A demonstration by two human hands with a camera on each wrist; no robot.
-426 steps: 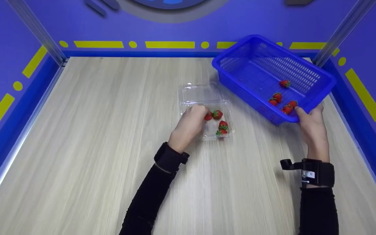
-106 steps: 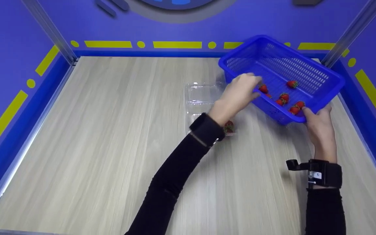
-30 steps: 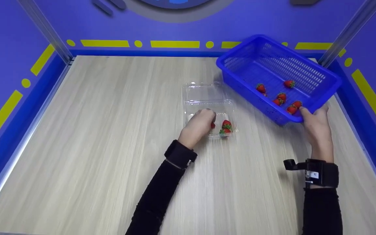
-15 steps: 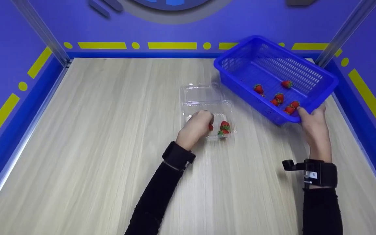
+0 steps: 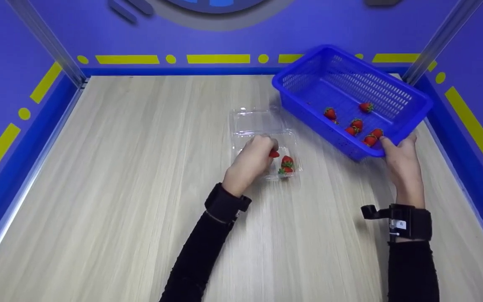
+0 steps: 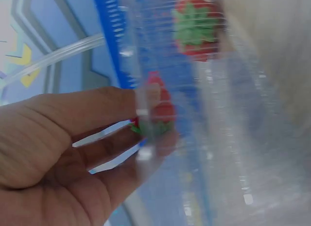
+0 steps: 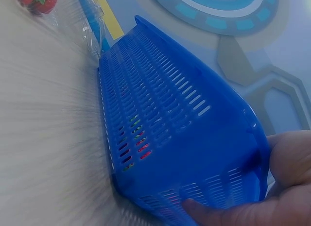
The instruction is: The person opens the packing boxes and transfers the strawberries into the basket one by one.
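Note:
My left hand [image 5: 250, 162] is over the clear plastic clamshell box [image 5: 259, 121], pinching a red strawberry [image 6: 164, 107] between thumb and fingertips. In the left wrist view the box's clear wall stands in front of those fingertips. Two more strawberries [image 5: 287, 161] lie at the box's near right corner, green leaves showing. My right hand [image 5: 405, 167] grips the near right corner of the blue plastic basket [image 5: 308, 122], thumb over the rim and fingers underneath, hidden in the head view. Several strawberries [image 5: 356, 124] lie in the basket, mostly toward its near side.
The box's lid lies folded back, away from me, close to the basket's left end. Both stand on a pale wood-grain table [image 5: 149, 167]. Blue panels [image 5: 208, 44] with yellow markings wall in the back and both sides.
Since the oldest frame, strawberries have gone from the box and the basket holds more. My left hand has come back from over the basket and lifted a strawberry slightly. My right hand keeps its grip.

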